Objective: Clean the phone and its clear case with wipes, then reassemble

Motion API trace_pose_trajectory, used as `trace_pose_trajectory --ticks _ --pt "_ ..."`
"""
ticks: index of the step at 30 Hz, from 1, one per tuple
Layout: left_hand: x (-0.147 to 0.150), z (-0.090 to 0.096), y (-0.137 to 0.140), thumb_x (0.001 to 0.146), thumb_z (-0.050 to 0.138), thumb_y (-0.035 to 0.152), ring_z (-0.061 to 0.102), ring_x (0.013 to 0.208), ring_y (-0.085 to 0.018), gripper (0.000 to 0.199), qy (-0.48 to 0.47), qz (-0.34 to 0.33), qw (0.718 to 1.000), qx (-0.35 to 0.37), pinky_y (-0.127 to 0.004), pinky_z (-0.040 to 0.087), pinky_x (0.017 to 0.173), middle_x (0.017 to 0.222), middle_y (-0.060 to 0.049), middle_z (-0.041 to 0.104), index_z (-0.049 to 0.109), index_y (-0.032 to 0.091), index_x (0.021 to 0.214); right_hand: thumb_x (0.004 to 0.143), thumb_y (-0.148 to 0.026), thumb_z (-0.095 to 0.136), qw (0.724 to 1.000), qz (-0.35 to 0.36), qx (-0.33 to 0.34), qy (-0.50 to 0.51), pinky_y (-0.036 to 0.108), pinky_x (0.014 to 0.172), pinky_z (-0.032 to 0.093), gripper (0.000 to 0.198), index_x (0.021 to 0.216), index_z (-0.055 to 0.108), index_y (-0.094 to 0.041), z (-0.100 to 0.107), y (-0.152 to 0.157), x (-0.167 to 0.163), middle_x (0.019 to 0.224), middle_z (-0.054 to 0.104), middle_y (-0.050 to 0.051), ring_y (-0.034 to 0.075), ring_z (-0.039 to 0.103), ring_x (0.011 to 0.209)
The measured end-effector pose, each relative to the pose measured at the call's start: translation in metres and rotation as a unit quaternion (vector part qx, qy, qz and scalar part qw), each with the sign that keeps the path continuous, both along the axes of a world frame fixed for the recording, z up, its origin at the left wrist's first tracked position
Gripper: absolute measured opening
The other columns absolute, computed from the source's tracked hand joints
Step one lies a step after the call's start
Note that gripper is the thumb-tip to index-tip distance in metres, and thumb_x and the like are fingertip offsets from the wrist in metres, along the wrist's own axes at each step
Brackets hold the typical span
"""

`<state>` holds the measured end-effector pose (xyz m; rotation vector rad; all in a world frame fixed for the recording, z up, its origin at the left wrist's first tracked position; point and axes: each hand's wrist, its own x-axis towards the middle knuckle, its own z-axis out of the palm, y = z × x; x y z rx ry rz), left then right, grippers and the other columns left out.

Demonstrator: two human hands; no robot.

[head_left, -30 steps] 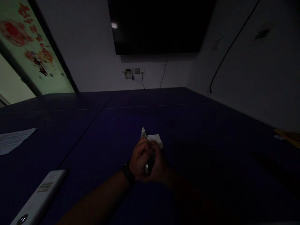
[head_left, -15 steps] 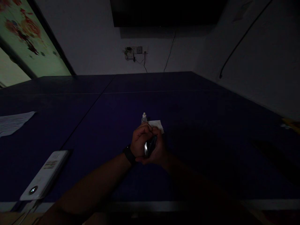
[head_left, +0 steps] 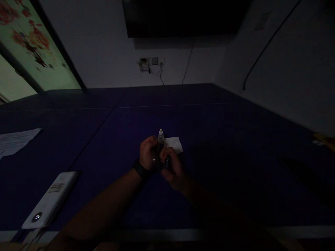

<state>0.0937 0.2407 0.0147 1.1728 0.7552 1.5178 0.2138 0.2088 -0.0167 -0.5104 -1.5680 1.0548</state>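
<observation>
My left hand (head_left: 147, 152), with a black watch (head_left: 140, 169) at its wrist, is closed around a dark, glossy object (head_left: 155, 159). My right hand (head_left: 175, 169) is curled on a dark, rounded piece (head_left: 168, 161) just to the right of it. Dim light hides what kind of things these are and whether the two pieces join. Directly beyond my hands stands a small clear bottle (head_left: 161, 138) with a white cap, upright. A white sheet (head_left: 174, 144), paper or cloth, lies flat beside it, behind my right hand.
A white power bank (head_left: 49, 200) with a lit display and a cable lies at the left on the dark blue table (head_left: 110, 139). Printed paper (head_left: 18, 141) is farther left. A dark flat object (head_left: 300, 174) lies at the right. A screen (head_left: 183, 21) hangs on the wall.
My hands, clasped together around the shiny dark object before, have moved apart a little. Each now grips a dark piece, and more of the bottle shows. The view has tilted slightly upward.
</observation>
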Motion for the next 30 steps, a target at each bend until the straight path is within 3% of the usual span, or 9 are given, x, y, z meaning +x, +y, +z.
trace_pose_trajectory --ticks 3,6,9,12,17,21,26,30 --pt "-0.004 -0.001 0.004 0.077 0.062 0.043 0.031 0.054 -0.011 0.039 -0.011 -0.012 1.0 -0.004 -0.029 0.029 0.054 0.056 0.004 0.036 0.038 0.022 0.056 0.088 -0.069 0.055 1.0 -0.004 0.011 0.011 0.032 0.069 0.044 0.043 0.094 0.044 -0.027 0.002 0.0 -0.003 0.086 0.044 -0.001 0.019 0.046 0.076" --pt "-0.003 -0.004 0.002 0.085 0.06 0.053 0.031 0.056 -0.012 0.046 0.0 -0.014 1.0 0.014 -0.029 0.029 0.055 0.058 0.003 0.036 0.04 0.021 0.058 0.088 -0.076 0.048 1.0 -0.015 -0.017 0.018 0.034 0.07 0.046 0.049 0.092 0.042 -0.027 0.001 0.01 0.003 0.087 0.043 0.0 0.02 0.048 0.078" --pt "0.0 -0.007 0.0 0.091 0.055 0.06 0.033 0.058 -0.012 0.05 -0.003 -0.033 0.998 0.048 -0.029 0.03 0.057 0.062 0.003 0.037 0.042 0.021 0.063 0.072 -0.088 0.057 1.0 -0.002 -0.01 0.004 0.035 0.074 0.049 0.068 0.1 0.04 -0.029 -0.004 0.022 0.016 0.095 0.044 0.002 0.022 0.051 0.084" --pt "-0.001 -0.011 0.0 0.088 0.06 0.065 0.035 0.062 -0.012 0.05 -0.011 -0.064 0.996 0.066 -0.028 0.033 0.06 0.068 0.003 0.04 0.043 0.021 0.071 0.061 -0.079 0.078 0.998 0.016 0.032 -0.051 0.038 0.085 0.051 0.078 0.109 0.039 -0.031 -0.009 0.029 0.029 0.107 0.045 0.004 0.024 0.053 0.098" --pt "-0.014 -0.015 0.002 0.083 0.065 0.072 0.042 0.07 -0.013 0.053 0.077 -0.095 0.992 0.027 -0.027 0.039 0.067 0.078 0.003 0.046 0.047 0.022 0.085 0.075 -0.045 0.081 0.989 0.004 0.044 -0.143 0.039 0.093 0.051 0.063 0.119 0.038 -0.03 -0.003 0.028 0.04 0.118 0.048 0.006 0.025 0.056 0.107" --pt "-0.027 -0.017 0.006 0.079 0.07 0.072 0.049 0.077 -0.014 0.055 0.111 -0.117 0.986 0.039 -0.028 0.042 0.073 0.085 0.0 0.053 0.051 0.021 0.089 0.081 -0.033 0.074 0.978 0.015 0.037 -0.206 0.042 0.101 0.05 0.061 0.133 0.042 -0.028 0.005 0.024 0.04 0.129 0.052 0.008 0.026 0.057 0.117" --pt "-0.037 -0.01 0.011 0.083 0.074 0.061 0.055 0.077 -0.014 0.046 0.138 -0.141 0.98 0.014 -0.029 0.045 0.074 0.086 0.0 0.061 0.055 0.021 0.093 0.097 -0.042 0.059 0.986 -0.007 -0.002 -0.164 0.045 0.117 0.04 0.055 0.148 0.044 -0.029 0.002 0.029 0.044 0.146 0.057 0.009 0.025 0.051 0.139" --pt "-0.045 0.001 0.013 0.083 0.071 0.061 0.047 0.064 -0.011 0.045 0.178 -0.099 0.978 -0.046 -0.025 0.039 0.063 0.07 0.004 0.055 0.054 0.02 0.082 0.1 -0.056 0.048 0.984 -0.056 -0.077 -0.15 0.045 0.112 0.045 0.051 0.139 0.063 -0.027 0.007 0.043 0.054 0.134 0.07 0.008 0.028 0.062 0.129"
